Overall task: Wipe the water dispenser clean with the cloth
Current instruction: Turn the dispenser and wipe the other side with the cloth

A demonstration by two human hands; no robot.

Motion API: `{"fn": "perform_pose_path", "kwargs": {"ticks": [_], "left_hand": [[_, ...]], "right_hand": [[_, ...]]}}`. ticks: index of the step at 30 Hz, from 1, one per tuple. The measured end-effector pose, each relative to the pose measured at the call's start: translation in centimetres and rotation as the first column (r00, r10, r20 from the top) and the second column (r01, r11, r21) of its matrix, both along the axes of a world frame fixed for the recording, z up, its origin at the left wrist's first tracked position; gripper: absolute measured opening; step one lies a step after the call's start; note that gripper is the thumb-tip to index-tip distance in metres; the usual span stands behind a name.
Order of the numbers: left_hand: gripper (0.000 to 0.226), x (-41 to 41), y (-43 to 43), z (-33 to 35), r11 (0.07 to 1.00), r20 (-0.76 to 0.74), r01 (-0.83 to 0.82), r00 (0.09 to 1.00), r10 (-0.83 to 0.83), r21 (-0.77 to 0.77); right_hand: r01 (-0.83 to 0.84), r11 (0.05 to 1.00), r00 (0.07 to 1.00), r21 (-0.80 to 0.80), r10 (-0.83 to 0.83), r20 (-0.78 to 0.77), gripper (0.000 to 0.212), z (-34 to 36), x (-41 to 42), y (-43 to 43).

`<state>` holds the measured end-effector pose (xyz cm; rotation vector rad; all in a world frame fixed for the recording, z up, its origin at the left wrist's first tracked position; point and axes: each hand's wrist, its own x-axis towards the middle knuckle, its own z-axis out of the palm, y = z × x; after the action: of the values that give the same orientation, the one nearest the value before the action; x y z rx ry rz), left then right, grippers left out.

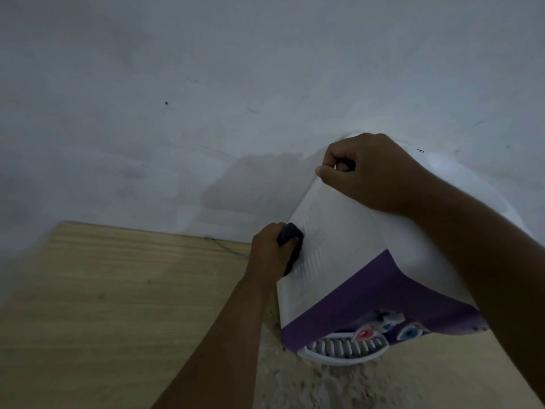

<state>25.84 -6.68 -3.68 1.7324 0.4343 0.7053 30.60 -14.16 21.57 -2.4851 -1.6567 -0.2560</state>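
Observation:
The water dispenser (339,231) is a white box with a purple front band, red and blue taps and a white drip tray at the lower right. My left hand (268,252) presses a dark cloth (290,240) against its ribbed left side panel. My right hand (365,169) rests on the dispenser's top back-left corner, fingers curled around the edge. My right forearm crosses over the top and hides part of it.
A pale wall (206,84) rises right behind the dispenser. A light wooden board (103,305) lies to the left. The dispenser stands on a speckled stone surface (339,385) in front.

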Motion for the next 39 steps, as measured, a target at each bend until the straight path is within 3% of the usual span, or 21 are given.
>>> {"fn": "perform_pose_path", "kwargs": {"ticks": [9,13,22,27,30,35,39], "left_hand": [[0.007,3.6,0.0,2.0,0.98,0.07,-0.191,0.978,0.195,-0.062],[0.01,2.5,-0.7,2.8,0.992,0.167,-0.128,0.977,0.129,-0.014],[0.005,-1.4,-1.6,3.4,0.994,0.199,0.082,0.975,-0.095,0.071],[0.014,-0.5,-2.0,3.8,0.993,0.147,0.006,0.989,0.011,-0.12],[0.01,0.5,-1.5,4.1,0.989,0.13,-0.051,0.989,0.069,-0.135],[0.023,2.6,-0.5,5.0,0.962,0.069,-0.168,0.98,0.186,-0.214],[0.014,1.9,-2.0,4.9,0.956,0.112,-0.191,0.969,0.219,-0.222]], "right_hand": [[-0.007,1.0,0.999,0.029,0.008,-0.045,0.029,0.0,0.4,0.0],[-0.001,1.0,0.999,0.019,0.002,-0.039,0.028,-0.1,0.4,0.0],[0.0,1.0,1.0,-0.021,0.0,0.003,0.027,-0.2,0.3,0.1],[0.007,1.0,1.0,-0.014,-0.007,-0.001,0.028,-0.2,0.3,0.1],[0.01,1.0,1.0,-0.013,-0.01,-0.001,0.027,-0.1,0.2,0.1],[0.014,1.0,1.0,-0.02,-0.015,-0.014,0.028,0.0,0.1,0.1],[0.022,1.0,0.999,-0.019,-0.023,-0.031,0.027,0.1,0.1,0.1]]}}
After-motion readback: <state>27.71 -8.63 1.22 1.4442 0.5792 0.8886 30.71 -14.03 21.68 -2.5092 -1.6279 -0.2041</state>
